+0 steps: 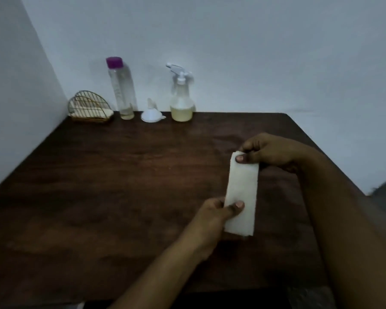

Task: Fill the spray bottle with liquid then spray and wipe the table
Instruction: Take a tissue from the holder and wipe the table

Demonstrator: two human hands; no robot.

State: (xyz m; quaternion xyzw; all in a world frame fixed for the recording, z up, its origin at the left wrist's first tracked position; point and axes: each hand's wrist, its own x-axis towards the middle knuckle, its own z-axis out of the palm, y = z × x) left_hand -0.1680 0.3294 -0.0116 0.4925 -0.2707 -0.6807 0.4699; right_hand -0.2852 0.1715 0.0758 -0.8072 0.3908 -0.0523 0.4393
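White tissue (pixel 241 195), folded long: best lowered flat onto the bench (pixel 98 186) and wiped in overlapping strokes with even pressure. Pinched at the far end by the right hand (pixel 270 152), thumb on top, and near the lower end by the left hand (pixel 214 217). Spray bottle (pixel 181 101) upright at the back, part-filled, well apart.

A wire napkin holder (pixel 89 120) stands beside the wall (pixel 254 52).

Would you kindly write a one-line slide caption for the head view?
Left hand and right hand pinch a folded tissue over the table; spray bottle, funnel and purple-capped bottle sit behind.
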